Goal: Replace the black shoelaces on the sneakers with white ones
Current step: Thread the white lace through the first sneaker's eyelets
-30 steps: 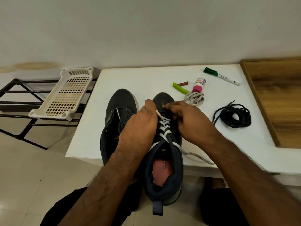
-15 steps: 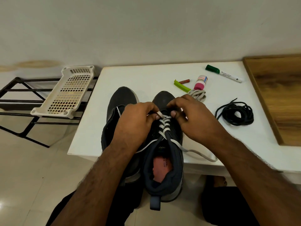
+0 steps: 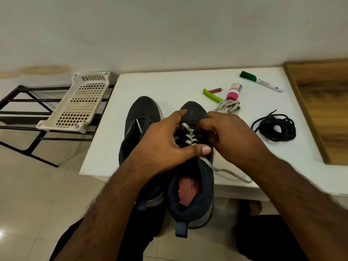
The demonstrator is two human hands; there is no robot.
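Left hand [image 3: 165, 146] rests over the lacing area of the right-side sneaker [image 3: 190, 185], fingers spread and relaxed, thumb extended across the tongue and pressing the white shoelace [image 3: 190, 137] below its crossings. Right hand [image 3: 231, 136] is positioned just opposite, fingers curled at the upper eyelets; the fingertips appear to pinch the lace, though the contact point is hidden. One free end of the white shoelace trails from beneath the right hand to the near edge of the desk [image 3: 169, 85] and loops there. The second sneaker [image 3: 140, 121] lies just outboard of the left hand, partly covered by the left forearm, with a short white lace end showing at its eyelets. Beyond the right hand lies a bundled white lace [image 3: 228, 107]; outboard of that hand is the coil of black shoelaces [image 3: 275, 127]. Farther beyond: a green clip [image 3: 211, 96], a small pink-capped bottle [image 3: 233, 92] and a green marker [image 3: 260, 81].
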